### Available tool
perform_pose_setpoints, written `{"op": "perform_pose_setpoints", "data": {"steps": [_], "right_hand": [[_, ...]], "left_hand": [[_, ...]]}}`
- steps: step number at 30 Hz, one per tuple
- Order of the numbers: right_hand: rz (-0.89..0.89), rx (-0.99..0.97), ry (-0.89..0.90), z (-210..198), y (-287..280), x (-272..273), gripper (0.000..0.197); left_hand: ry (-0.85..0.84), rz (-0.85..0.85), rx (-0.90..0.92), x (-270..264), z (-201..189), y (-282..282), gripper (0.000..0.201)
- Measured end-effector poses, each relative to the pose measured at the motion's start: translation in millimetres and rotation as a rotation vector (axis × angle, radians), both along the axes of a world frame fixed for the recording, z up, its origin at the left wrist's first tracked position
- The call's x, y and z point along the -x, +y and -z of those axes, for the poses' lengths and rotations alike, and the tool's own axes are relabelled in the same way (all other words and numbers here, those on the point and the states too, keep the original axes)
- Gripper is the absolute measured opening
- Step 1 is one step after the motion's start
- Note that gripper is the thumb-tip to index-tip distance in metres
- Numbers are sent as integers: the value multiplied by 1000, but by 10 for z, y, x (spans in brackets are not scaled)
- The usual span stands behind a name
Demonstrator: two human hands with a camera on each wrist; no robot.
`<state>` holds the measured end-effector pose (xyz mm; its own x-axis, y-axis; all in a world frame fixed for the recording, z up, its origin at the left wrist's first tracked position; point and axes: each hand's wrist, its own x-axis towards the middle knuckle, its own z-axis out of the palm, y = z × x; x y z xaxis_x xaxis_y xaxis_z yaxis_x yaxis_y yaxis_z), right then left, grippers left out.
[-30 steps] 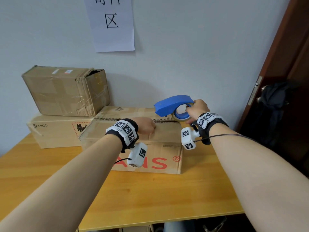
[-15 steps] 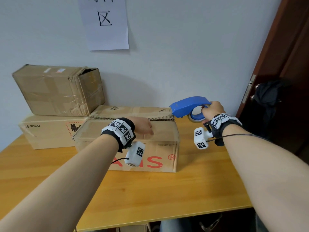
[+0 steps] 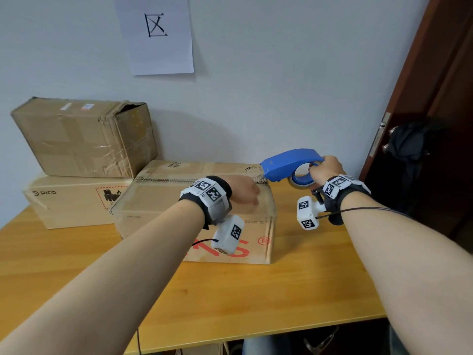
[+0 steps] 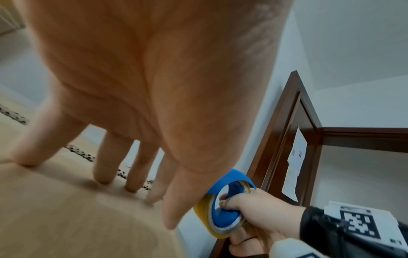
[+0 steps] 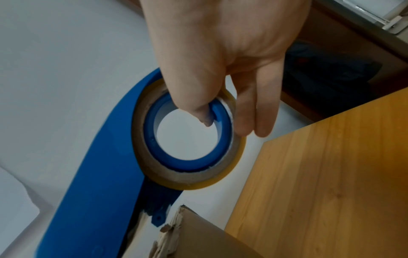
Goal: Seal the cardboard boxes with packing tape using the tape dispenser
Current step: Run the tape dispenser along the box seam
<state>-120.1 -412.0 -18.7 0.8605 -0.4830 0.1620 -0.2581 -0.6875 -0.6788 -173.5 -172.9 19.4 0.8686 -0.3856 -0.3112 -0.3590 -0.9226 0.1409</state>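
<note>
Tape dispenser (image 3: 289,165), blue, was gripped by the right hand (image 3: 326,168) at the right end of the front box (image 3: 194,211), its nose at the top right corner where the flap seam (image 3: 163,180) ended. Thumb was hooked through the blue core of the tape roll (image 5: 220,178), with the other fingers (image 5: 251,111) wrapped around the roll's outer side. Yellowish tape edge was visible around the core in both wrist views.

Left hand (image 3: 243,192) was laid on top of the front box near its right end, just short of the dispenser. Fingers (image 4: 108,160) were spread and nearly straight, tips pressed on the cardboard; nothing was held.

Front box was placed on the wooden desk (image 3: 256,298), red lettering on its near face, partly covered by the left forearm. Torn cardboard was seen at the corner under the dispenser in the right wrist view. Whether tape was already laid over the seam could not be told.

Behind it, to the left, a flat PICO box (image 3: 71,203) was set on the desk with a taped brown box (image 3: 84,139) stacked on top. Paper sign (image 3: 156,32) was fixed to the wall; a dark door (image 3: 448,98) was seen at right.
</note>
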Motion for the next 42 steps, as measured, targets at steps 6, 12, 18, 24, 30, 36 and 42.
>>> {"op": "perform_pose_setpoints", "data": {"steps": [6,12,18,24,30,36,42], "right_hand": [[-15,29,-17,-47,-21,-5,10],[-15,-5,-32,-12,-56,-14,6],[-12,-17,-21,47,-107,-2,7],[-9,6,-49,77,-132,-2,7],[15,45,-41,234,-190,20,11],[115,81,-42,260,-563,78,24],[113,127,-39,292,-573,97,18]], "left_hand": [[-15,-89,19,-114,-4,-112,46],[-22,-142,44,-122,-43,-107,43],[-72,-169,80,-125,15,-175,36],[-70,-184,90,-125,20,-162,34],[-62,-198,127,-126,35,-143,22],[-91,-178,132,-141,34,-118,38],[-140,-155,61,-141,34,-199,21]]}}
